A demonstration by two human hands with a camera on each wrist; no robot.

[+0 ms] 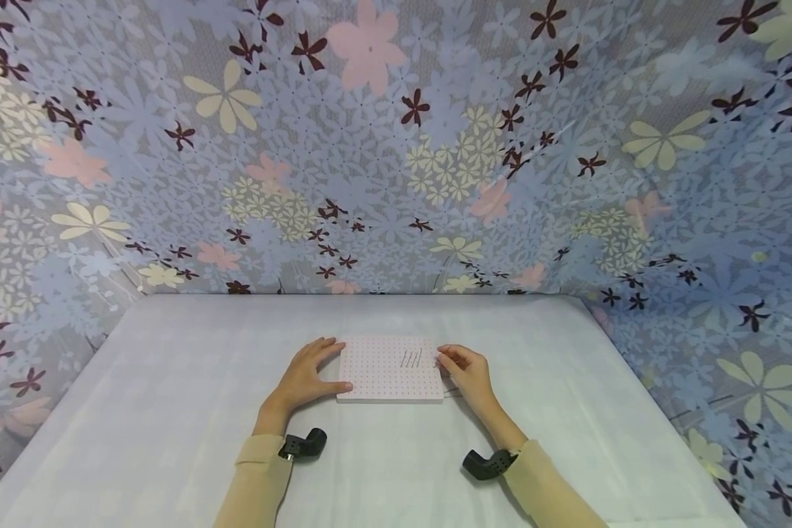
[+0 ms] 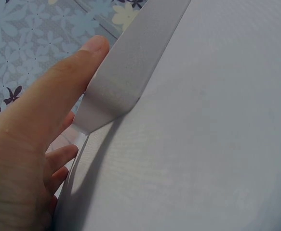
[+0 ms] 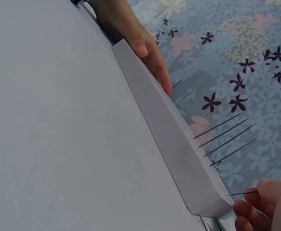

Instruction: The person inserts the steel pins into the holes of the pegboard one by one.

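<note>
A white pegboard with a grid of small holes lies flat on the table. My left hand rests at its left side, thumb on the near left corner and fingers spread towards the far left corner. Several thin metal needles stand in a row in the board's right half. My right hand, just off the right edge, pinches another needle between thumb and index finger. In the right wrist view that needle's tip points over the board's end, beside the row.
More loose needles lie on the table right of the board, partly under my right hand. A pale cloth covers the table. Flower-patterned fabric hangs behind and on both sides. Each wrist wears a black camera mount.
</note>
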